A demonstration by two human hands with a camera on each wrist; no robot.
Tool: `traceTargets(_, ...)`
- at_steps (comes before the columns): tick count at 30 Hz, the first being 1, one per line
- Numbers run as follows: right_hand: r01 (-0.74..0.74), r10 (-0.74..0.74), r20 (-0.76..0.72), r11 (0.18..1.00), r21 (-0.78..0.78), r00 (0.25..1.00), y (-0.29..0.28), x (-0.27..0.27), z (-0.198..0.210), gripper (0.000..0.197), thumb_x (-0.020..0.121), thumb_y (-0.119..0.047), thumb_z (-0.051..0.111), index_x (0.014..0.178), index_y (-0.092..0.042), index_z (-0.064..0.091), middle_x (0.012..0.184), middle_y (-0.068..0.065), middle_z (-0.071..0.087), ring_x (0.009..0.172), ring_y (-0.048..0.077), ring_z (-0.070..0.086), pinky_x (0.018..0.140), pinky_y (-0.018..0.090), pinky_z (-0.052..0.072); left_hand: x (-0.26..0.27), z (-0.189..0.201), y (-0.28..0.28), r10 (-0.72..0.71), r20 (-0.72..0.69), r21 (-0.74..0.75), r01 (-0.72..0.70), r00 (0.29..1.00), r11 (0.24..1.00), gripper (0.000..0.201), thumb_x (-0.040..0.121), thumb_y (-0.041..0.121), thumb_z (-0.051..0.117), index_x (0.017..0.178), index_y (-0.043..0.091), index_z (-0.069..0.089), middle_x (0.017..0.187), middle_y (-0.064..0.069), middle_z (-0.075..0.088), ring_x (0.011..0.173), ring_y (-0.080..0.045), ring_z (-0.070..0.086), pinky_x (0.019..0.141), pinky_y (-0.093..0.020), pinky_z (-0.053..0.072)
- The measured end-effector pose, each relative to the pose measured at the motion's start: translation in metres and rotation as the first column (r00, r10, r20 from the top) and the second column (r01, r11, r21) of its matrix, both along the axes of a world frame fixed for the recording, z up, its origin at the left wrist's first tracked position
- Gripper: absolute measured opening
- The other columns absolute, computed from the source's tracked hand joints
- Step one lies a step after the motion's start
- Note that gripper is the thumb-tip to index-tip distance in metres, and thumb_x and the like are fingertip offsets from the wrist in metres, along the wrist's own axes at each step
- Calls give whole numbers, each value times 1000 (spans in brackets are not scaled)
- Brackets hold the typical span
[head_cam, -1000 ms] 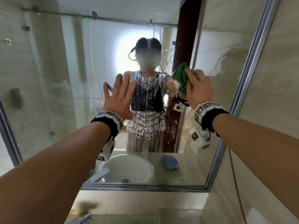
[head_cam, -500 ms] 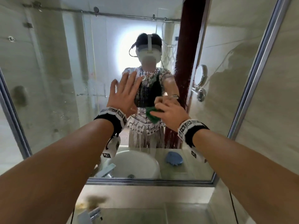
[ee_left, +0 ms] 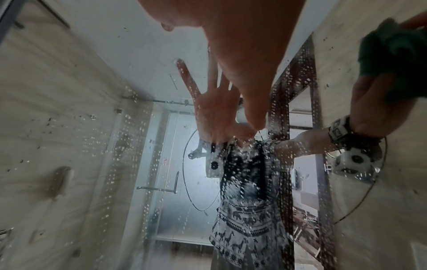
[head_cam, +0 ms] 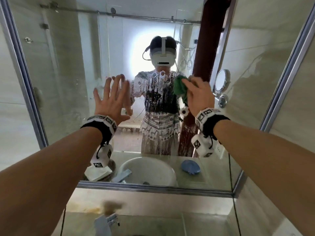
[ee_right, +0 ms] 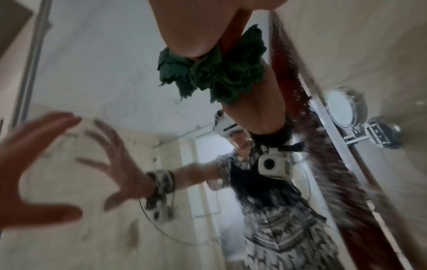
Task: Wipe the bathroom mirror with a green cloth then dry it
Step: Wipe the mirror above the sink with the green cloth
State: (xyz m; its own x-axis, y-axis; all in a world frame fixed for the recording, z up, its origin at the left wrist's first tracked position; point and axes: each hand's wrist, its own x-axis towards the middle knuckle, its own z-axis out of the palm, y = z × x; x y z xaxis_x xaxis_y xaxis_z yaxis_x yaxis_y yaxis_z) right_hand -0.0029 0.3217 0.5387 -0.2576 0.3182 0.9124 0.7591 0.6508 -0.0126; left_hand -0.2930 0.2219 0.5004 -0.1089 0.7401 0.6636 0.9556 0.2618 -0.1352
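Both arms are stretched out straight and raised toward the mirror (head_cam: 68,79) above the counter. The left hand (head_cam: 112,101) is wide open, fingers spread and pointing up, their tips set against the glass and meeting their own reflection there (from the wrist camera the thumb tip touches the glass too). It holds nothing. The right hand (head_cam: 199,97) is at about the same height, well apart from the left, knuckles toward me, fingers and thumb curled round a bunched green cloth (head_cam: 179,89). The cloth is pressed onto the mirror, sticking out to the left of the fingers, just beside the reflected dark red door frame. Between the two hands the glass is streaked and beaded with water drops (head_cam: 158,97). Each wrist wears a black band with patterned tiles. Lower in the mirror show a white basin (head_cam: 150,169) and a blue lump (head_cam: 190,166) on the counter beside it
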Motion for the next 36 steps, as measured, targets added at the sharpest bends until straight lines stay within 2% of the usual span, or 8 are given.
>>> traceTargets(8,24,-23,-273,1000,-2,962,8,-31,38,43,95,-12,52,135,-28,55,129,1,52,106,28,51,73,29,44,-16,10,10,5,50,-12,-5,999,1000,147,52,73,78,154,25,-16,161,-3,-22,149,-33,-10,108,-73,19)
traceTargets(15,-51,-49,358,963,265,932,18,-46,-30,50,78,-10,74,125,-23,64,124,7,61,107,34,53,85,48,53,-14,7,15,18,62,-36,-16,998,999,155,47,79,75,152,22,-23,159,-5,-29,148,-36,-16,109,-73,16)
traceTargets(18,-203,45,524,947,247,851,34,-55,-63,49,78,-7,68,124,-24,63,119,8,59,105,33,55,99,33,41,-12,7,14,12,81,-40,-8,997,999,155,47,78,76,152,23,-24,159,-4,-30,148,-36,-18,108,-73,17)
traceTargets(21,-872,833,327,487,-47,447,68,-65,-61,27,91,-7,51,114,-17,62,118,7,61,111,29,54,105,43,37,-10,8,13,21,87,-55,-17,996,998,156,46,78,77,151,24,-26,159,-4,-30,148,-36,-18,109,-73,15)
traceTargets(23,-935,925,287,308,-175,251,82,-55,-46,17,96,-19,53,110,-16,62,118,8,61,110,29,54,100,52,40,-8,10,12,33,92,-63,-27,995,998,157,46,78,77,151,24,-26,159,-4,-30,148,-36,-18,109,-73,15)
traceTargets(26,-554,304,646,803,222,700,42,-42,-18,31,88,-18,61,119,-20,63,119,4,62,106,28,57,93,47,48,-7,10,10,43,99,-77,-35,994,996,157,45,77,78,151,25,-26,158,-4,-31,148,-36,-18,109,-73,16)
traceTargets(28,-154,17,417,942,298,909,23,-34,-1,36,86,-14,65,121,-20,65,116,6,64,99,31,60,80,45,55,-5,11,9,43,110,-87,-33,993,996,157,45,77,78,150,27,-28,157,-3,-33,147,-35,-21,110,-72,15)
traceTargets(36,-3,2,15,994,105,1000,5,-64,31,43,93,-18,57,136,-21,53,127,4,56,110,28,55,82,40,55,-5,12,12,81,94,-91,-72,992,993,160,41,81,76,148,27,-31,153,0,-38,147,-34,-20,111,-71,16)
